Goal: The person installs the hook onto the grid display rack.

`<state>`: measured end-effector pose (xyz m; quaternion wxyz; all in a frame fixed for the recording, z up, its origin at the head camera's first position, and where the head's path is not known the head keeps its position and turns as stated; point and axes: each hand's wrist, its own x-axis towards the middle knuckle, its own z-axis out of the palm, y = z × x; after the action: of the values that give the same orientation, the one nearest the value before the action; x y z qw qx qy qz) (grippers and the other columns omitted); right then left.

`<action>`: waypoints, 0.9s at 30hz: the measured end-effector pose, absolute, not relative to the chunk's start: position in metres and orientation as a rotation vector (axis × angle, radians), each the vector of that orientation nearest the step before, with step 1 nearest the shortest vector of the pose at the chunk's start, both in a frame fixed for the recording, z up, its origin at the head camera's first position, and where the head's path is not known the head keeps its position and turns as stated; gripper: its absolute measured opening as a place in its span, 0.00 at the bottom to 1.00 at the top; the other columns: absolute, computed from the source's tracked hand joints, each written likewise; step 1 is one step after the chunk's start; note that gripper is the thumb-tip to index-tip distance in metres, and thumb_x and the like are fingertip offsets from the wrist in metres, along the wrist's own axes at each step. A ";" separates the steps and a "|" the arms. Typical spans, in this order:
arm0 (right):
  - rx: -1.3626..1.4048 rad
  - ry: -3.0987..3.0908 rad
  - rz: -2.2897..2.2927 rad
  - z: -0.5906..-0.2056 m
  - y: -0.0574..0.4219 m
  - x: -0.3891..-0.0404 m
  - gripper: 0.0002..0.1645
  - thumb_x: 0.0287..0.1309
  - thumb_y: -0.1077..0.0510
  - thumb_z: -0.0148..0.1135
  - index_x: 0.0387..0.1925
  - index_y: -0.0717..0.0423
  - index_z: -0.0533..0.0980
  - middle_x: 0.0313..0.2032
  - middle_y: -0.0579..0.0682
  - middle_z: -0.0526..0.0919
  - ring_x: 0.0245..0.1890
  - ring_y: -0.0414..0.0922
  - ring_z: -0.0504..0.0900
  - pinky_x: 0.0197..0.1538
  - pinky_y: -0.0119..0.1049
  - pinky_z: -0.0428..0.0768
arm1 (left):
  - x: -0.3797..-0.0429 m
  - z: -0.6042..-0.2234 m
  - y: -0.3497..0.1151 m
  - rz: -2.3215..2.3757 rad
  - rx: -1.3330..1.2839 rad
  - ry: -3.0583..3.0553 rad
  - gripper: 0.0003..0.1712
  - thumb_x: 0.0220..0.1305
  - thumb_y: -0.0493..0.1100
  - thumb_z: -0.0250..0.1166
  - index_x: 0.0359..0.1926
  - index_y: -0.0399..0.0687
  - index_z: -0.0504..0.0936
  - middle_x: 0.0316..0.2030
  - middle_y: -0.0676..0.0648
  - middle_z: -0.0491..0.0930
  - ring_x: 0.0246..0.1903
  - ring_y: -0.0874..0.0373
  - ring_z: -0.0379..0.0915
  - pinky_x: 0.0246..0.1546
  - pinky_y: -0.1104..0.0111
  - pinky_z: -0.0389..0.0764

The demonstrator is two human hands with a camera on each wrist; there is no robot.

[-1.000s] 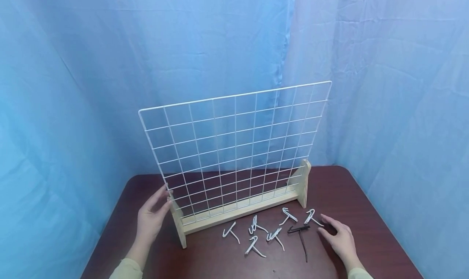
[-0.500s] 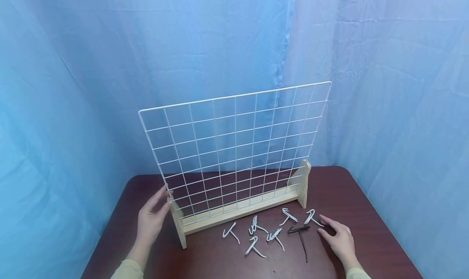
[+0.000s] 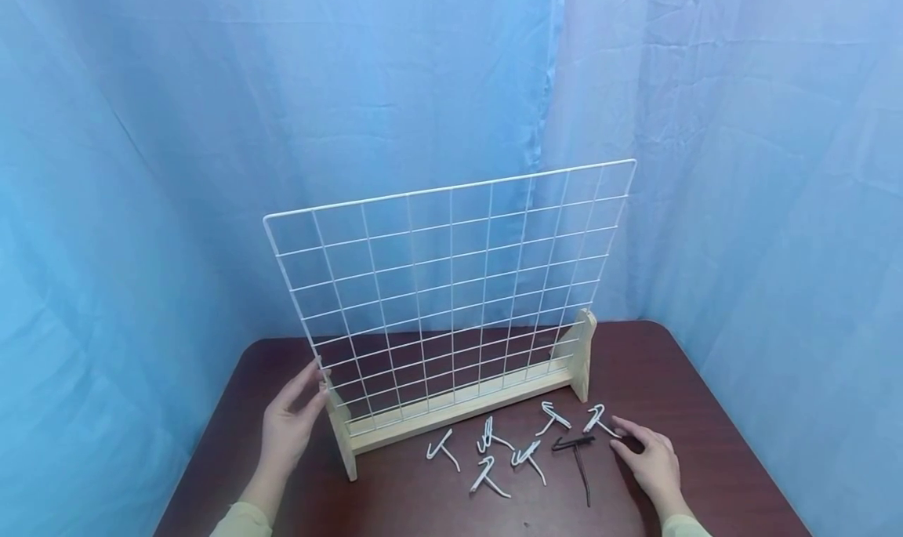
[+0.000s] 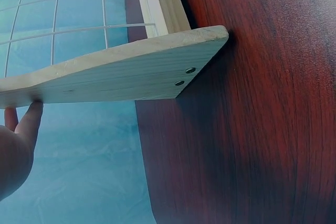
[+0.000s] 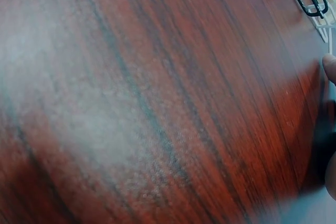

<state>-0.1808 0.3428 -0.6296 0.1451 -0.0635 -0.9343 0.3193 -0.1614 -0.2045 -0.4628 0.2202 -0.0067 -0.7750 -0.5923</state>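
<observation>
A white wire grid panel (image 3: 451,286) stands in a wooden base (image 3: 458,402) with an upright end piece at each side. My left hand (image 3: 289,427) holds the left end piece (image 4: 121,72) near its top, thumb and fingers at its edge; some fingertips are hidden. Several white wire hooks (image 3: 488,476) and one dark hook (image 3: 574,444) lie in front of the base. At the right, my right hand (image 3: 652,455) rests low over the table, thumb and forefinger apart around the tail of the rightmost white hook (image 3: 596,419). In the right wrist view a fingertip (image 5: 329,66) is beside a white prong.
The dark red wood-grain table (image 3: 698,427) has rounded far corners. Blue curtains (image 3: 423,90) hang behind it and at both sides. Two screw heads (image 4: 185,76) show on the outer face of the left end piece.
The whole scene has shifted very slightly in the head view. Both hands, the grid and the hooks keep their places relative to one another.
</observation>
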 end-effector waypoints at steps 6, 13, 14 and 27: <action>-0.182 -2.674 0.901 -0.629 0.341 -0.181 0.24 0.52 0.60 0.74 0.53 0.51 0.82 0.41 0.52 0.86 0.54 0.61 0.71 0.53 0.62 0.69 | -0.160 -0.461 -0.204 -1.638 -0.003 -2.167 0.28 0.63 0.26 0.64 0.64 0.36 0.74 0.51 0.41 0.82 0.52 0.74 0.72 0.49 0.81 0.78; -0.201 -2.656 0.888 -0.630 0.339 -0.182 0.21 0.52 0.59 0.75 0.50 0.50 0.84 0.42 0.52 0.86 0.54 0.61 0.72 0.53 0.61 0.69 | -0.160 -0.461 -0.204 -1.640 -0.003 -2.174 0.28 0.64 0.26 0.64 0.65 0.36 0.73 0.53 0.33 0.79 0.51 0.76 0.71 0.48 0.82 0.77; -0.204 -2.651 0.885 -0.629 0.339 -0.182 0.20 0.52 0.59 0.75 0.49 0.50 0.85 0.42 0.52 0.86 0.54 0.60 0.72 0.53 0.61 0.69 | -0.160 -0.462 -0.205 -1.643 -0.006 -2.168 0.28 0.63 0.26 0.64 0.65 0.36 0.73 0.53 0.34 0.80 0.51 0.76 0.72 0.48 0.81 0.78; -0.247 -2.636 0.808 -0.630 0.332 -0.181 0.08 0.51 0.57 0.76 0.35 0.48 0.88 0.41 0.51 0.85 0.50 0.57 0.73 0.50 0.58 0.68 | -0.160 -0.461 -0.205 -1.660 -0.027 -2.163 0.28 0.63 0.26 0.64 0.65 0.35 0.73 0.54 0.30 0.77 0.51 0.78 0.71 0.49 0.82 0.77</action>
<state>-0.1813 0.3323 -0.6295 0.1859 -0.0877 -0.9357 0.2869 -0.1603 -0.2045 -0.4612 0.2060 -0.0097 -0.7764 -0.5956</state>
